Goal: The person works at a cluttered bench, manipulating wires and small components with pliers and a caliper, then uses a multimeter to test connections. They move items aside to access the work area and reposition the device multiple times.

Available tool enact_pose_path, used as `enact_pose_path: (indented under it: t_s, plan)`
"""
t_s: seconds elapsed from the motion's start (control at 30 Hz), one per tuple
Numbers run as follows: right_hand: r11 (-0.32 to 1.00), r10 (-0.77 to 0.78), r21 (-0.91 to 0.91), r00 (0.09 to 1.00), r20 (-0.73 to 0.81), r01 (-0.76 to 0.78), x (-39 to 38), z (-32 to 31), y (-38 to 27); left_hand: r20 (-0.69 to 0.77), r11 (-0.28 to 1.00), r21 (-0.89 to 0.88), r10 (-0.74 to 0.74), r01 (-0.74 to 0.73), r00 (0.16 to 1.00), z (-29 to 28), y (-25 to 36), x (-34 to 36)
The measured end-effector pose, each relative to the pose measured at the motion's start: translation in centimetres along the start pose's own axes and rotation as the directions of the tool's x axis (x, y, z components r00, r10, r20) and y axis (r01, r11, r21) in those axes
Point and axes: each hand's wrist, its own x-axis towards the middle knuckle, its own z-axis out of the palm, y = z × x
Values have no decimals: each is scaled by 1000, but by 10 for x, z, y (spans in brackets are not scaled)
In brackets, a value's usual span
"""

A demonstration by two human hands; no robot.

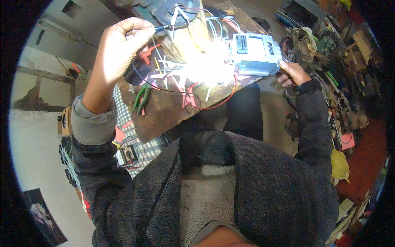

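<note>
My left hand (125, 41) is raised at the upper left, its thumb and fingers pinching a slim dark blue probe (161, 29). The probe's thin tip points right, toward wires and a white strip; whether it touches them I cannot tell. At the right, my right hand (294, 73) grips the lower right corner of a pale grey-blue box (257, 61) with labels on its face. A very bright glare (210, 68) beside the box washes out its left side. Red wire (224, 101) and dark wire (168, 89) loop over the worn table (160, 119) below.
Green-handled pliers (142, 99) lie at the table's left, near a red-orange tool (148, 53) and several pink and white strips. A small meter (129, 154) sits on checked cloth (142, 150) at lower left. Heaped cables and parts (329, 70) fill the floor at right.
</note>
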Motion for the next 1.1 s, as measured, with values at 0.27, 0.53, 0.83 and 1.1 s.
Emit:
enact_pose_path:
  t_s: [0.27, 0.53, 0.83, 1.1]
  plan:
    - [994, -58, -97, 989, -138, 45, 10, -1, 10, -27, 976, 154, 159, -153, 987, 14, 32, 0]
    - [987, -83, -143, 992, -92, 69, 0, 3, 4, 10, 886, 363, 307, -289, 952, 43, 49, 20]
    - [989, -18, -149, 991, -131, -2, 0, 3, 1, 291, 476, 610, 609, -634, 738, 59, 54, 31]
    - [987, -73, -152, 978, -193, 44, -2, 4, -10, 131, 719, 567, 402, -401, 906, 66, 50, 32]
